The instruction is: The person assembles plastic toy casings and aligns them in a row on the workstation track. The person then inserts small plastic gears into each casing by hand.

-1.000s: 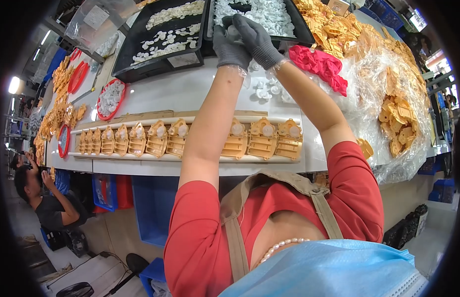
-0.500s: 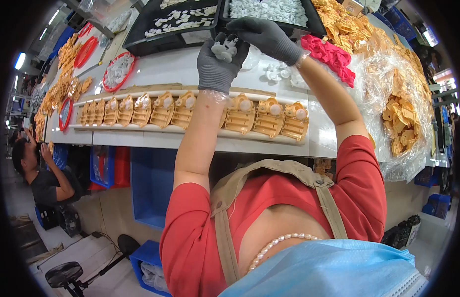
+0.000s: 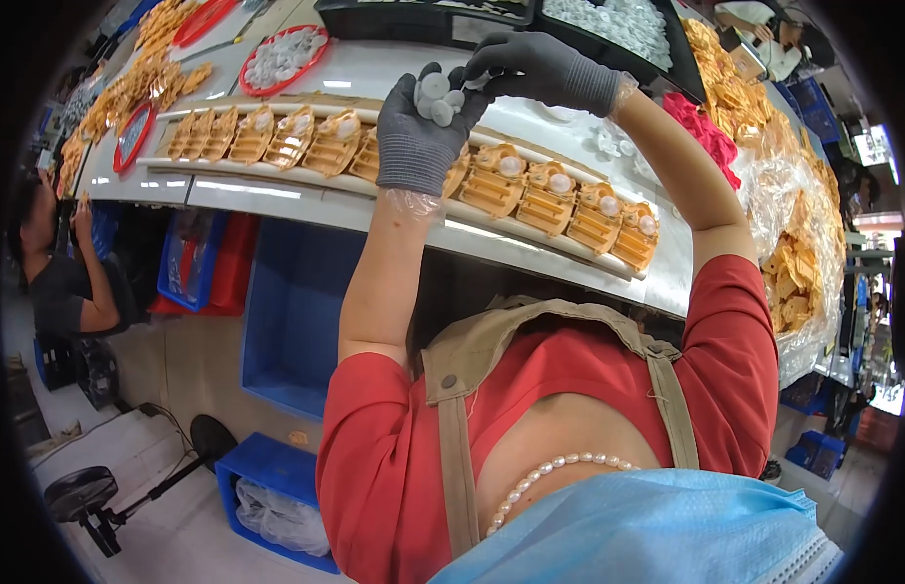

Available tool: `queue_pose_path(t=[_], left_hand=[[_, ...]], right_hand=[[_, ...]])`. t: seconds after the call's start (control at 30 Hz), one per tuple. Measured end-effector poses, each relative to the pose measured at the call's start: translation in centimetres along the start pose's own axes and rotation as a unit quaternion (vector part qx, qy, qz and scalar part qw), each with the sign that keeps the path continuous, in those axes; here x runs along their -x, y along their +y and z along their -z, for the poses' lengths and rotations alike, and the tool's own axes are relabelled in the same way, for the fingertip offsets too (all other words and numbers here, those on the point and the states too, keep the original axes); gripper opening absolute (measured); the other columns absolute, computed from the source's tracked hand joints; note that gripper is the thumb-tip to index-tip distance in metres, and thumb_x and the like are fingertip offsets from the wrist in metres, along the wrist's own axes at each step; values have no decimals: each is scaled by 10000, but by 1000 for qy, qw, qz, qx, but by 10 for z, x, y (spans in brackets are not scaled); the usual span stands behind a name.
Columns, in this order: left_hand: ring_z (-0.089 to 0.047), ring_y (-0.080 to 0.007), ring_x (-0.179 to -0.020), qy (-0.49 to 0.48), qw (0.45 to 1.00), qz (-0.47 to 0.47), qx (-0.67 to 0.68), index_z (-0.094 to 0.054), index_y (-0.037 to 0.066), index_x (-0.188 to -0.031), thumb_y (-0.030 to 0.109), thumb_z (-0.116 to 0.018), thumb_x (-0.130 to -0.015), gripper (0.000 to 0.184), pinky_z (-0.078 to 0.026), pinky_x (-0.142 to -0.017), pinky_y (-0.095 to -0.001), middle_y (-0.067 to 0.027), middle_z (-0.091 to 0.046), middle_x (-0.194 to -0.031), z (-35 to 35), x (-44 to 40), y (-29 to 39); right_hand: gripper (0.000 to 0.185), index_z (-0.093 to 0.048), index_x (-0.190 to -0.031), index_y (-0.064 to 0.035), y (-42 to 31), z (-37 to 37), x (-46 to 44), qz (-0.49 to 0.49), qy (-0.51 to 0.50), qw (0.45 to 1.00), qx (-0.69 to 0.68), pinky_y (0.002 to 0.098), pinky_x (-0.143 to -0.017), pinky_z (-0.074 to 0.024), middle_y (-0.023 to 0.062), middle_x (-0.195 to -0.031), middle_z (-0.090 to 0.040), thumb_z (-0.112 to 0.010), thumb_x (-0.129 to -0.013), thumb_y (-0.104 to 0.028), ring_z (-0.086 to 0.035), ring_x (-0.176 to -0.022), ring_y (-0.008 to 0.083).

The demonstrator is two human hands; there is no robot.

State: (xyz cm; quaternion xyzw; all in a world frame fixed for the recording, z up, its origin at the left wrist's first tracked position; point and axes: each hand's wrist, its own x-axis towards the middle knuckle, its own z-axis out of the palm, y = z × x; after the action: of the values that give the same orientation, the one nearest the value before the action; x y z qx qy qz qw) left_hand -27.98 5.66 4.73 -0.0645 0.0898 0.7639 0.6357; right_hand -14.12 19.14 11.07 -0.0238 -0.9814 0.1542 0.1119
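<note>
My left hand (image 3: pixel 420 136), in a grey glove, is turned palm up and cups several round whitish pieces (image 3: pixel 436 98). Beside it, my right hand (image 3: pixel 550 73), also gloved, pinches a small white piece (image 3: pixel 479 82) between thumb and fingers at the edge of the left palm. Below both hands runs a long rack (image 3: pixel 375 185) holding a row of orange-yellow plastic parts (image 3: pixel 491 183), many with a round whitish piece at the top. The left hand and wrist hide some of the row's middle.
Black trays (image 3: pixel 623 34) of white pieces stand at the back. A red-rimmed dish (image 3: pixel 285 60) holds more. Loose white pieces (image 3: pixel 613 141), pink cloth (image 3: pixel 704 136) and plastic-wrapped orange parts (image 3: pixel 793 277) lie rightward. A person (image 3: pixel 68 282) is at far left; another (image 3: pixel 778 39) is at top right.
Both hands came back from the tray towards the rack. The left palm turned up with the pieces, and the right hand now pinches one beside it. The view has shifted and tilted.
</note>
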Motion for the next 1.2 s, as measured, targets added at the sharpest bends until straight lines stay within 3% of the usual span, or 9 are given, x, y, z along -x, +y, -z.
queue_pose_path(t=[0.23,0.33,0.37,0.47,0.5,0.6,0.67,0.83,1.2], left_hand=[[-549,-361,-1079,-4,999,-44,-14,-503,15,-1124,290,-455,-983,313,-475,-965,-581,-220,-548,-1107,17,15,44],[-556,-357,-1058,-4,999,-52,-3,-512,28,-1140,298,-464,-983,316,-476,-962,-566,-207,-558,-1114,24,24,62],[-562,-356,-1047,-6,998,-67,2,-513,32,-1150,298,-466,-982,318,-483,-950,-559,-201,-564,-1109,26,27,70],[-573,-352,-1030,7,991,-132,5,-517,41,-1167,296,-469,-979,321,-490,-930,-549,-190,-577,-1103,32,43,96],[-576,-351,-1027,14,987,-157,4,-519,43,-1171,296,-469,-979,321,-491,-925,-548,-188,-580,-1103,33,47,108],[-566,-372,-1058,40,973,-225,18,-515,40,-1198,310,-461,-978,353,-443,-974,-581,-194,-578,-1125,50,50,148],[-560,-384,-1070,74,963,-257,19,-510,33,-1205,308,-457,-977,361,-431,-988,-588,-203,-571,-1140,56,49,174],[-533,-398,-1113,122,946,-300,20,-481,20,-1243,298,-437,-983,383,-423,-995,-600,-227,-539,-1187,66,45,215],[-482,-423,-1200,131,947,-292,11,-462,-15,-1277,264,-419,-994,400,-362,-1054,-610,-251,-502,-1275,75,43,221]], right_hand=[[216,-596,-950,-69,-21,-20,-44,13,-47,999,16,358,-757,-531,105,-858,-649,-709,-836,-213,-657,-816,267],[229,-568,-921,-52,-28,-28,-67,52,-54,996,42,377,-726,-527,128,-864,-644,-714,-825,-200,-650,-802,295],[237,-588,-1020,-44,-27,-27,-79,56,-85,994,49,343,-749,-529,76,-928,-653,-706,-830,-121,-639,-803,201],[230,-589,-1040,-40,-31,-25,-117,-42,-79,994,-57,326,-765,-524,67,-931,-673,-688,-848,-117,-633,-816,153],[242,-594,-1058,-38,-23,-30,-135,3,-42,997,-68,303,-786,-523,57,-935,-687,-690,-855,-129,-625,-849,108],[328,-620,-1066,-19,-15,-43,-196,-53,-48,976,-207,300,-790,-492,83,-910,-665,-687,-820,-226,-604,-865,157],[291,-620,-1026,-10,10,-78,-241,5,-21,967,-253,302,-786,-495,58,-863,-641,-714,-796,-163,-598,-864,145],[311,-640,-1051,-60,20,-128,-310,72,-57,993,-73,369,-799,-506,148,-927,-674,-648,-754,-154,-649,-878,269],[306,-635,-1048,-63,13,-139,-334,123,-133,982,-55,389,-794,-502,160,-952,-678,-642,-747,-116,-655,-900,301]])
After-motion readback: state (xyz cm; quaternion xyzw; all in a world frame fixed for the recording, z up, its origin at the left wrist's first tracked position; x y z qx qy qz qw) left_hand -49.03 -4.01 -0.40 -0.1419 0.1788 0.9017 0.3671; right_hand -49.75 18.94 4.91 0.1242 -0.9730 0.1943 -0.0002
